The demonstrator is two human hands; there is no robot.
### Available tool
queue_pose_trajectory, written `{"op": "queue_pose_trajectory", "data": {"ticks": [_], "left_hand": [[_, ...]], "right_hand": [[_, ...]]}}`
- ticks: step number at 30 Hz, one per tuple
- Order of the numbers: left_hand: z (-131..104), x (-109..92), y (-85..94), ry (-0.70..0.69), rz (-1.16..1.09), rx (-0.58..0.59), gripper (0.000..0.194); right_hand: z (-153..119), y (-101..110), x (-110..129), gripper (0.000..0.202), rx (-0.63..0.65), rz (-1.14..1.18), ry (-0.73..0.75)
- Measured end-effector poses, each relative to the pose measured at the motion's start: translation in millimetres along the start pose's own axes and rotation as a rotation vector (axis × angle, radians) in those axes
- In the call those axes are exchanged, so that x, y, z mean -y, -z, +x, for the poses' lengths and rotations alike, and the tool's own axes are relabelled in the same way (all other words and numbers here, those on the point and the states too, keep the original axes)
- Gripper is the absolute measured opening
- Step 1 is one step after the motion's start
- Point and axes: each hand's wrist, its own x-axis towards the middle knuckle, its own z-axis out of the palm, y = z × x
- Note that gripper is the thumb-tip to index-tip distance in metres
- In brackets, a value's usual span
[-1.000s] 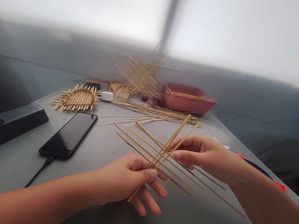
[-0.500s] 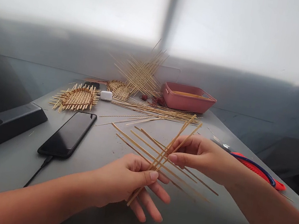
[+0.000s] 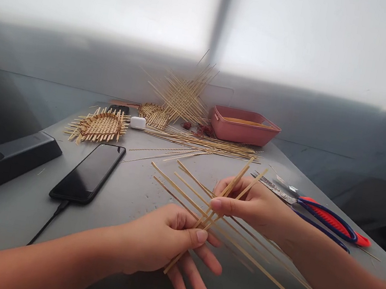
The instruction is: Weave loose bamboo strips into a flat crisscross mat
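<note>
Between my hands, above the table, is a loose lattice of thin bamboo strips (image 3: 190, 194), several lying one way and a few crossing them. My left hand (image 3: 177, 240) pinches the near ends of the crossing strips between thumb and forefinger, its other fingers spread beneath. Further up, my right hand (image 3: 246, 200) has thumb and fingers closed on the strips where they cross. The right fingertips are partly hidden behind the strips.
Scissors (image 3: 328, 219) with red and blue handles lie at the right. A phone (image 3: 88, 174) on a cable and a black device (image 3: 5, 157) are at the left. Behind are a woven piece (image 3: 101, 127), a white case (image 3: 138, 123), loose strips (image 3: 211, 145), a larger weave (image 3: 182, 96) and a pink basket (image 3: 243, 130).
Both hands and the lattice have come slightly lower and nearer. My right hand has shifted its grip down to the crossings, and the lengthwise strips reach further right. More of the scissors shows.
</note>
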Motion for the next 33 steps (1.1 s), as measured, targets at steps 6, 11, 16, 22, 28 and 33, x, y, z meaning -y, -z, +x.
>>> {"op": "queue_pose_trajectory", "data": {"ticks": [6, 11, 16, 22, 28, 33], "left_hand": [[-1, -2, -0.9, 0.000, -0.007, -0.019, 0.020], [-1, -2, -1.3, -0.001, -0.007, -0.034, 0.020], [-1, 0, -3.0, 0.002, -0.024, 0.002, 0.021], [3, 0, 0.2, -0.004, -0.034, -0.080, 0.021], [3, 2, 1.5, -0.050, -0.047, -0.137, 0.026], [3, 5, 1.2, -0.024, -0.058, -0.153, 0.023]], "right_hand": [[0, 3, -3, 0.031, 0.019, -0.073, 0.037], [0, 3, -4, 0.033, 0.007, -0.115, 0.044], [0, -3, -3, 0.032, -0.007, -0.068, 0.016], [1, 6, 1, 0.030, 0.035, -0.142, 0.017], [-2, 14, 6, 0.025, 0.093, -0.212, -0.063], [1, 17, 4, 0.025, 0.058, -0.201, -0.093]]}}
